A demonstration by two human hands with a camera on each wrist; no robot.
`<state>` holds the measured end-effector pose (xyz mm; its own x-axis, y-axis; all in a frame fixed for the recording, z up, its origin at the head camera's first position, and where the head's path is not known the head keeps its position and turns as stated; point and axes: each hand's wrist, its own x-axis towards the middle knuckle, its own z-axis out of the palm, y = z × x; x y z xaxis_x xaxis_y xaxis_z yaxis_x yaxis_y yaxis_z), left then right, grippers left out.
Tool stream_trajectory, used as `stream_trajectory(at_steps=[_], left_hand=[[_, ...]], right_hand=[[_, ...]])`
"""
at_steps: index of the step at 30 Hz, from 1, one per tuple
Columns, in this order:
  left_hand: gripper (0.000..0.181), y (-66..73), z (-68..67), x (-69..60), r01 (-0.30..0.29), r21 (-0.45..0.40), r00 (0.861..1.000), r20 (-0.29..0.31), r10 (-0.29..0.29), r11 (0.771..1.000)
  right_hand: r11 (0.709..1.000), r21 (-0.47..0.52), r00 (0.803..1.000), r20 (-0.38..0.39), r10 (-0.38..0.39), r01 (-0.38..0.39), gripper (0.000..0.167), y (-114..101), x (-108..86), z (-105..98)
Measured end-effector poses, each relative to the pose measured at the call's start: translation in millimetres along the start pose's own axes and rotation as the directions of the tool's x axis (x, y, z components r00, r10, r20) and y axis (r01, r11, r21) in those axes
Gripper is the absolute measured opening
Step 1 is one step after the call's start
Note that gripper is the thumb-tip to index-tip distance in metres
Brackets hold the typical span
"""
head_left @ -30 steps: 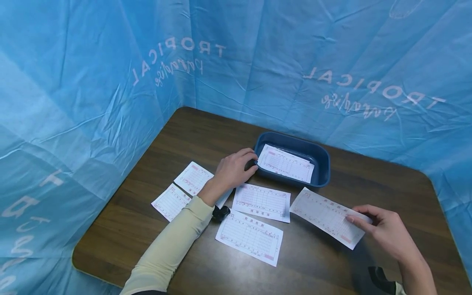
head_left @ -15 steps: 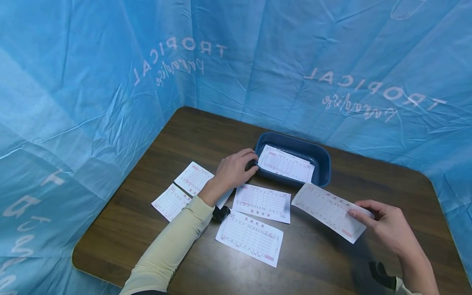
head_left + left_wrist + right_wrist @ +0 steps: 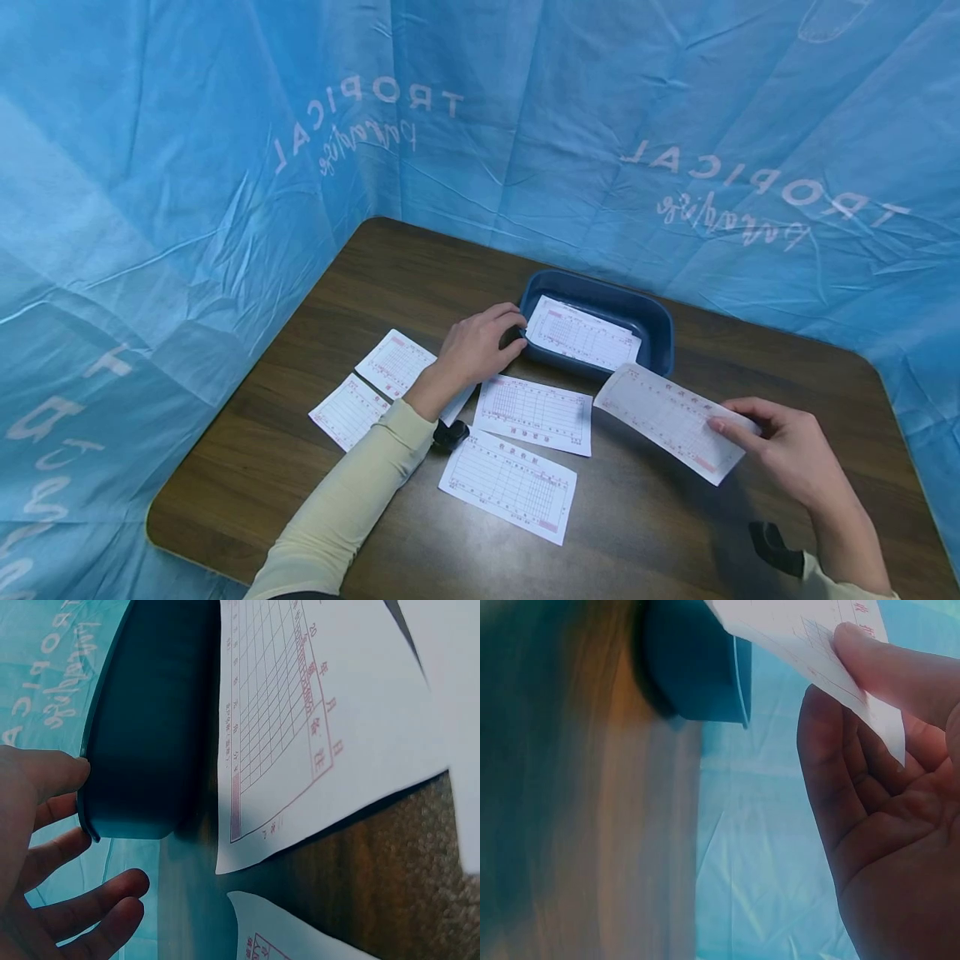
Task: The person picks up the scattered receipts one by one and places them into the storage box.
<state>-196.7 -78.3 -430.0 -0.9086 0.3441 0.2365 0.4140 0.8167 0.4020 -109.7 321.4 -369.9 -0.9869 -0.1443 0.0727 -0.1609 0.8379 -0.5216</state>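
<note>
My right hand [image 3: 787, 454] pinches a printed paper form [image 3: 675, 417] by its right end, thumb on top and fingers beneath. The sheet is held above the table, its far edge just in front of the blue plastic bin [image 3: 656, 333] and overlapping its near right corner in the head view. Inside the bin lie more printed forms [image 3: 581, 333], one on top of another. My left hand [image 3: 480, 342] grips the bin's left end; in the left wrist view the thumb and fingers [image 3: 64, 844] meet at the rim, with the other fingers spread off it.
Several loose forms lie on the brown table [image 3: 300, 333]: one form [image 3: 532, 414] before the bin, another form [image 3: 510, 483] nearer me, and others such as a form [image 3: 348, 412] left of and partly under my left forearm. A blue printed curtain [image 3: 562, 125] hangs behind.
My right hand has lifted the form slightly and moved it away from me toward the bin. The left hand has stayed on the bin, which has barely moved.
</note>
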Motion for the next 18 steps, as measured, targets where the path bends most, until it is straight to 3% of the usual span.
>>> stream_trajectory(at_steps=[18], left_hand=[[0.032, -0.2, 0.9, -0.2, 0.0, -0.022, 1.0, -0.008, 0.0, 1.0]], right_hand=[[1.0, 0.022, 1.0, -0.01, -0.006, 0.006, 0.03, -4.4, 10.9, 4.2]])
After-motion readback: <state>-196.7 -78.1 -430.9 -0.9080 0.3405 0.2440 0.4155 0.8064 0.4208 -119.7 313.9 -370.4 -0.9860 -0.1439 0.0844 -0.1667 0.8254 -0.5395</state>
